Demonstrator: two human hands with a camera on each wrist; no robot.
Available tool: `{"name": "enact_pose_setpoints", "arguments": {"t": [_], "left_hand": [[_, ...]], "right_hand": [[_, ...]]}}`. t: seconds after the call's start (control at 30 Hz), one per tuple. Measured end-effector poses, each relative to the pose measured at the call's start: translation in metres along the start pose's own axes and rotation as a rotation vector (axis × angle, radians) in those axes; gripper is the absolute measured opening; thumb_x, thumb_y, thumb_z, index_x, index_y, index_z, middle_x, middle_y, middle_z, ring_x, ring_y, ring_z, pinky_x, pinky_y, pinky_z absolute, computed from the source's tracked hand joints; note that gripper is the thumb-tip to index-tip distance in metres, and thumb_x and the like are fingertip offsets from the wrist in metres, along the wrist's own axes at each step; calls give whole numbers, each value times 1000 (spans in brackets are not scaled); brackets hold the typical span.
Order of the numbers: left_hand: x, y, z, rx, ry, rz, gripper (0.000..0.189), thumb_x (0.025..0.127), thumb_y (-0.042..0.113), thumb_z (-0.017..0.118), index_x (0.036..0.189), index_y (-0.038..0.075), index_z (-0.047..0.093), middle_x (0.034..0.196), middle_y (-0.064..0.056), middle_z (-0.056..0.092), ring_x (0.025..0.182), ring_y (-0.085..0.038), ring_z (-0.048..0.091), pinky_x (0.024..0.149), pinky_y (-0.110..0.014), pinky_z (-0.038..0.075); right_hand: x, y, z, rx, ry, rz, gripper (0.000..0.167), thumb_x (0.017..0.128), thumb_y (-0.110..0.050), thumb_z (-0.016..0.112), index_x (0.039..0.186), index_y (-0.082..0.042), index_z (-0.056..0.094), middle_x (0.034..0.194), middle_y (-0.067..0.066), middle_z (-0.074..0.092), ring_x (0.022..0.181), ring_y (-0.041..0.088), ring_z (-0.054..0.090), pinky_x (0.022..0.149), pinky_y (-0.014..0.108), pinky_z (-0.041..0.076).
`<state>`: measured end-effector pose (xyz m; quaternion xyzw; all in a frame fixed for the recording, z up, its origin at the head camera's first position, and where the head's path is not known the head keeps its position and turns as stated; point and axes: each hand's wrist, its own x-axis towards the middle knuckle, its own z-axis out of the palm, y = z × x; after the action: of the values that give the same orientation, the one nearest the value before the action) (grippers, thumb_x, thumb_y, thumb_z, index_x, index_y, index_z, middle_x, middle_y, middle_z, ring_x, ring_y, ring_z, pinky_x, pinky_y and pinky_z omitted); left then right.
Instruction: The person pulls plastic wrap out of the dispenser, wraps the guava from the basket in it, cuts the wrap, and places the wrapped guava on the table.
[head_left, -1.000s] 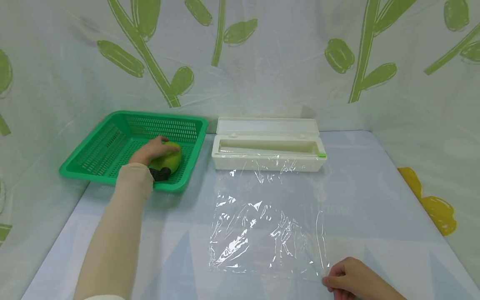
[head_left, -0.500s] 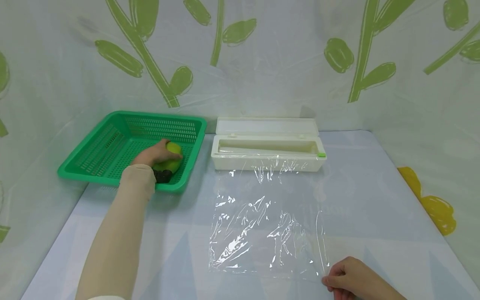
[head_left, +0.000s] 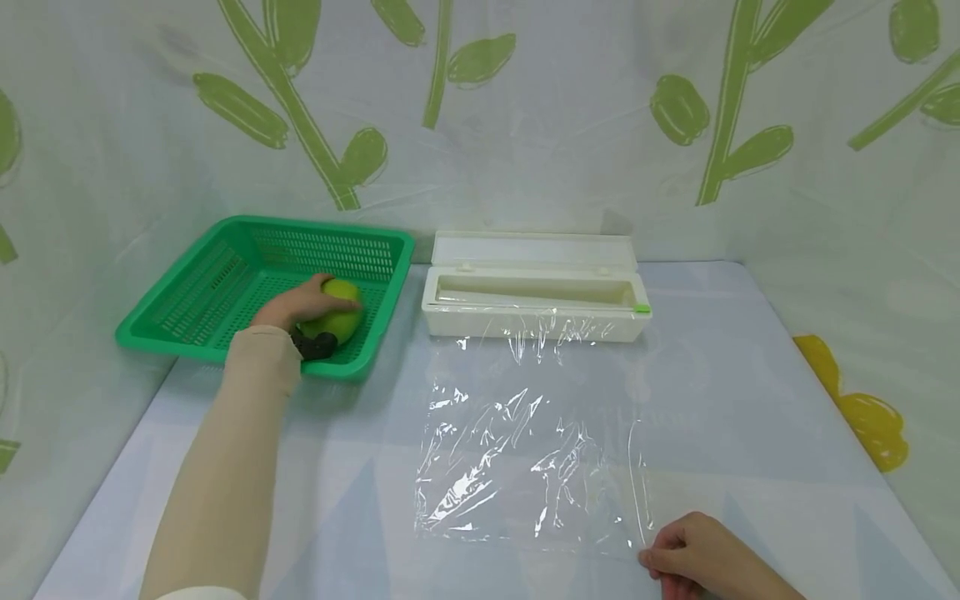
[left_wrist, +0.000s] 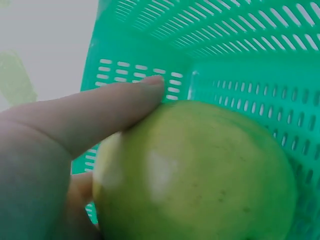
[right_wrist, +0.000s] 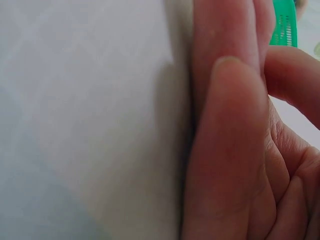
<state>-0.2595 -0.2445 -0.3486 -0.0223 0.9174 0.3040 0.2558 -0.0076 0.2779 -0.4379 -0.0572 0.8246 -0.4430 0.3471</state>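
Observation:
My left hand (head_left: 296,302) reaches into the green plastic basket (head_left: 142,337) and grips a smooth yellow-green mango (head_left: 341,317), fingers over its far side and thumb on its right. Close up in the left wrist view, the mango (left_wrist: 200,170) shows small dark specks. At the front right, my right hand (head_left: 701,550) pinches the near right corner of a clear sheet of cling film (head_left: 517,467) between thumb and fingers. That sheet runs over the front edge of a white cling film box (head_left: 536,325) and lies spread toward me, wrinkled and shiny.
The box's lid (head_left: 532,248) stands raised at the back, and a green slider (head_left: 642,309) sits at its right end. Behind the table (head_left: 750,375) hangs a leaf-patterned curtain (head_left: 562,125). A dark wrist camera (head_left: 315,344) overlaps the basket's near side.
My left hand shifts slightly right and then back left around the mango, its grip adjusting a little. The right hand stays almost still on the film corner.

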Motion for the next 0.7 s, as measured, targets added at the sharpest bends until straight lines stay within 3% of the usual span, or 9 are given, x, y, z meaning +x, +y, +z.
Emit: {"name": "enact_pose_setpoints", "arguments": {"t": [0.33,0.47,0.7], "left_hand": [[-5,-4,-1,-209,96,40,88,83,51,54,143,14,0,127,-24,27,100,-38,41,60,-39,48],[-6,-2,-2,-258,137,72,90,81,54,54,143,17,0,129,-22,26,98,-36,42,65,-39,47],[-7,8,-1,-246,224,138,94,79,56,55,144,19,-2,138,-19,21,108,-35,36,83,-44,37]], "right_hand": [[1,0,-1,0,-6,1,32,82,-33,61,62,-8,61,54,3,57,46,12,51,44,29,45],[2,1,-1,8,-8,13,32,82,-34,60,63,-8,61,54,3,57,46,12,50,43,28,44],[2,1,-1,12,-11,15,33,82,-34,60,63,-8,61,54,3,57,46,12,50,44,29,45]]}}
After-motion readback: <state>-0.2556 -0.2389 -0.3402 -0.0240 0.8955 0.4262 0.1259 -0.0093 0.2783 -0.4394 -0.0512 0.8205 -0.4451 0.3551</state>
